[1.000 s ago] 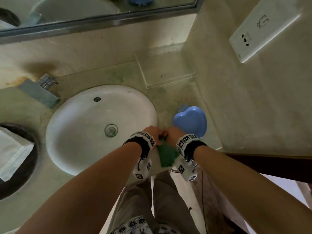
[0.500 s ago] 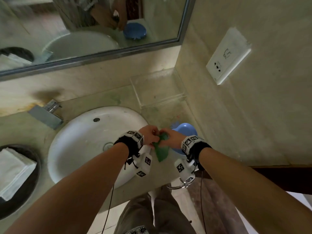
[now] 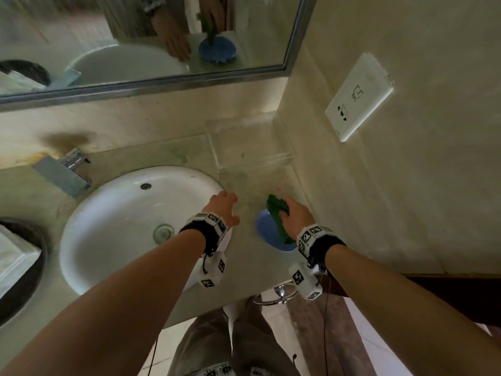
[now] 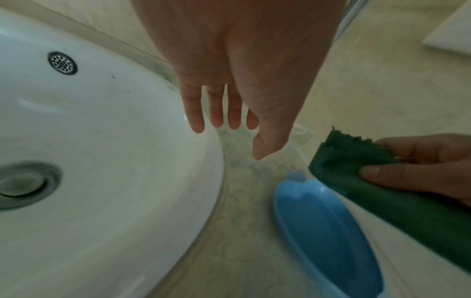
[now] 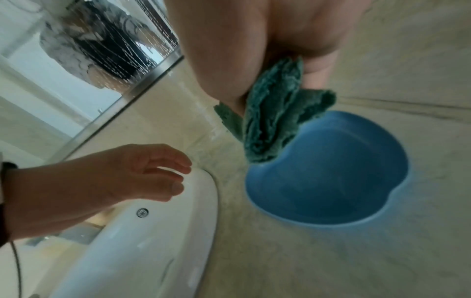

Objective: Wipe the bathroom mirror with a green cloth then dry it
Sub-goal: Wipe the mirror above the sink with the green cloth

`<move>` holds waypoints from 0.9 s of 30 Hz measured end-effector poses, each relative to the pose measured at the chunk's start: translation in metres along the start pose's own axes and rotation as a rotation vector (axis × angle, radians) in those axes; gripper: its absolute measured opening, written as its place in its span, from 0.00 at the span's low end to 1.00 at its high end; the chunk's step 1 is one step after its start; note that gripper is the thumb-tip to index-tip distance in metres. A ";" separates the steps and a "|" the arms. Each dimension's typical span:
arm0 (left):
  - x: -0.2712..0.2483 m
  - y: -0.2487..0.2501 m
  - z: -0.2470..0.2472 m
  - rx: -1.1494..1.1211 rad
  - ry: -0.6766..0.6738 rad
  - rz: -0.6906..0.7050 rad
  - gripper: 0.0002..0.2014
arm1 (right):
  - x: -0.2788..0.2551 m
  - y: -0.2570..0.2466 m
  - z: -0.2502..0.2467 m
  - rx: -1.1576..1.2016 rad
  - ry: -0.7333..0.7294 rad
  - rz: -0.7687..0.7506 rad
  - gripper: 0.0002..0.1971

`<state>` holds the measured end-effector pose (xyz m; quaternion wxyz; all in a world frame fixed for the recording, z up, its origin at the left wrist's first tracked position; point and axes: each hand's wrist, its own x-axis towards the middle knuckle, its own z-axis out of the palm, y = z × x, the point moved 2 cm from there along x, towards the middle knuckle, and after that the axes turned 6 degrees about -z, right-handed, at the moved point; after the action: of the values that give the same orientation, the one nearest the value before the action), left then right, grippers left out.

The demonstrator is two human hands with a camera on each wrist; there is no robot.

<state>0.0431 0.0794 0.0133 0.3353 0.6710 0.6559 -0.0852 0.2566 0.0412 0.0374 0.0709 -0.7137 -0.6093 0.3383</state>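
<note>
My right hand (image 3: 294, 214) grips a folded green cloth (image 3: 276, 213) above a blue heart-shaped dish (image 3: 267, 230) on the counter. In the left wrist view the thumb and fingers of that right hand (image 4: 418, 171) clamp the green cloth (image 4: 382, 187). The green cloth (image 5: 275, 117) hangs from the palm in the right wrist view. My left hand (image 3: 223, 207) hovers empty over the right rim of the white sink (image 3: 103, 213), fingers straight and spread (image 4: 216, 113). The metal-framed mirror (image 3: 135, 36) fills the wall above and reflects both hands.
A clear acrylic tray (image 3: 249, 142) stands against the back wall by the corner. A chrome tap (image 3: 65, 172) sits left of the sink. A dark round basket with folded white towels (image 3: 16, 256) is at far left. A white wall socket (image 3: 357, 96) is on the right wall.
Both hands held the cloth together over the counter edge; now the left hand has let go and drawn left over the sink rim. The right hand alone has carried the cloth forward over the dish.
</note>
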 end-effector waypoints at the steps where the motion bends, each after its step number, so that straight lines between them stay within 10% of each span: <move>1: 0.000 -0.004 0.006 0.062 -0.013 0.000 0.35 | -0.001 0.006 0.000 -0.027 -0.003 0.006 0.18; 9: -0.006 -0.014 0.044 0.309 -0.081 0.081 0.56 | -0.005 0.033 0.009 -0.191 -0.059 0.022 0.19; 27: -0.009 -0.025 0.068 0.728 -0.084 0.169 0.66 | 0.001 0.041 0.021 -0.255 -0.080 0.068 0.13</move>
<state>0.0400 0.0315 -0.0417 0.1070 0.7939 0.5106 -0.3122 0.2788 0.0256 -0.0002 -0.0561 -0.7230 -0.6252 0.2885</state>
